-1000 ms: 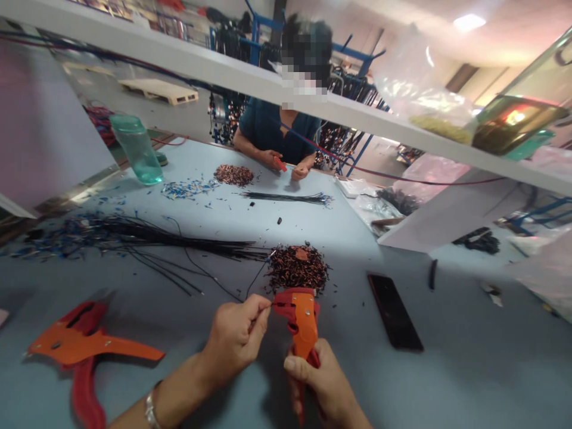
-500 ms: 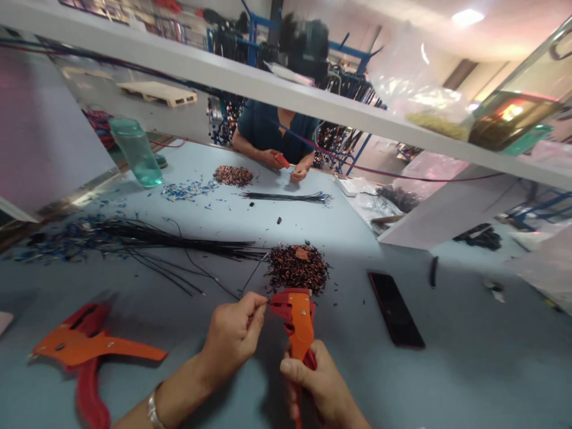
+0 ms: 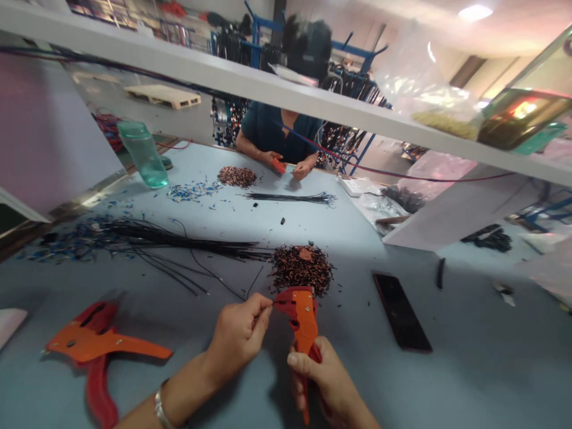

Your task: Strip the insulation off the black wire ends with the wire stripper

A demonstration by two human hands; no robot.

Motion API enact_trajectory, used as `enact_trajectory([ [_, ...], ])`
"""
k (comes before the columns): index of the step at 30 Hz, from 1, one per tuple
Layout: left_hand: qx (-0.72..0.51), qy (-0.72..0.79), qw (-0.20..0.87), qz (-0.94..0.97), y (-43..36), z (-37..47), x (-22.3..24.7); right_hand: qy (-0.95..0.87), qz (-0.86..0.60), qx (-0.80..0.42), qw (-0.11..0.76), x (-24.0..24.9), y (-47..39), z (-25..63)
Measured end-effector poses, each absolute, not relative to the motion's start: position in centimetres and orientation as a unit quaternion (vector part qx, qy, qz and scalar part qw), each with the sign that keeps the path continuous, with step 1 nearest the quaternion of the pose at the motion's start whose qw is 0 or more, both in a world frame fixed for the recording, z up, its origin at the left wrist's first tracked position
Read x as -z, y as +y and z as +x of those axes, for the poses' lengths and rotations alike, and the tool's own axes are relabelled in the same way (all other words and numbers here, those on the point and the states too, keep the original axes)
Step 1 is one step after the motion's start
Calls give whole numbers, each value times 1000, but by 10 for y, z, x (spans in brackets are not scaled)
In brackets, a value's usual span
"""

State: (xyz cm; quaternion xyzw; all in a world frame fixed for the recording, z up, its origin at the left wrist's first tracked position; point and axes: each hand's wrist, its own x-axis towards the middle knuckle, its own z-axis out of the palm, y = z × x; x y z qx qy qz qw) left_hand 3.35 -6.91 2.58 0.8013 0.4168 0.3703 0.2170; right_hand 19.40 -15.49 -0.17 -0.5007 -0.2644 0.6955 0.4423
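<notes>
My left hand (image 3: 243, 328) pinches a thin black wire (image 3: 254, 281), its tip at the jaws of a red and orange wire stripper (image 3: 304, 313). The tool stands upright with its handles in my right hand (image 3: 319, 372). Just beyond the jaws lies a pile of black and copper scraps (image 3: 301, 271). A bundle of long black wires (image 3: 192, 241) stretches left from that pile, over blue and white bits (image 3: 84, 238). A second red and orange stripper (image 3: 100, 342) rests on the table at the left.
A phone (image 3: 402, 313) lies at the right. Across the table (image 3: 330, 229), a person's hands (image 3: 301, 170) hold a red tool near another wire bundle (image 3: 290, 197). A green bottle (image 3: 145, 156) stands back left. A white shelf beam (image 3: 223, 80) crosses above.
The view has shifted slightly, so most things appear a little further right. My left hand still pinches the wire at the stripper's jaws, and the handles look squeezed much as before.
</notes>
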Motion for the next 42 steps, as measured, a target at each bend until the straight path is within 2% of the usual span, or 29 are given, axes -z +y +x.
enact_trajectory([
  [7,-376,443,244,777,-68,29,-25,-286,-479,-711,428,-1,-152,191],
  [18,-391,468,312,728,-65,31,-27,-236,-421,-738,473,-9,-151,190],
  [25,-410,466,356,699,-62,31,-28,-225,-419,-746,466,-6,-152,192],
  [29,-396,455,328,727,-66,30,-29,-237,-420,-739,470,-7,-152,189],
  [38,-429,394,145,799,-74,28,-34,-273,-437,-713,476,-6,-153,188],
  [42,-458,354,116,807,-76,28,-34,-275,-438,-706,484,-3,-155,189],
])
